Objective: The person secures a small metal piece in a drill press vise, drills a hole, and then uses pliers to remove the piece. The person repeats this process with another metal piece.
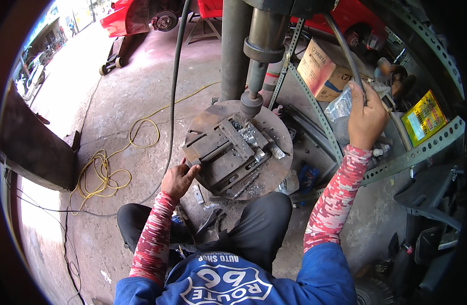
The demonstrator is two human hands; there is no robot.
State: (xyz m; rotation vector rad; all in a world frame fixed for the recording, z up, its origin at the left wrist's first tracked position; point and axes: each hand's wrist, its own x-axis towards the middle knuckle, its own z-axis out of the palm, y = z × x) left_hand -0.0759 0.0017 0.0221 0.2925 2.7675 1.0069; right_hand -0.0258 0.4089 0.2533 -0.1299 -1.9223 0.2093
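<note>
My right hand point(368, 119) is raised and wrapped round the lower end of a drill press's feed lever point(343, 44). At the near left end of a drill press vise point(213, 170), my left hand point(177, 180) is closed, its thumb lying along the vise's end; its curled fingers are partly hidden. The vise rests on the round steel table point(280, 132), with metal shavings and small metal pieces around its jaws. Above the jaws hangs the drill chuck point(251, 104); I cannot make out a bit below it.
The press column point(234, 56) stands behind the table. A yellow cord point(103, 175) lies coiled on the floor at left, and a black cable point(176, 76) hangs down. At right, a perforated metal rack point(314, 104) holds a cardboard box point(322, 68) and a yellow can point(424, 118).
</note>
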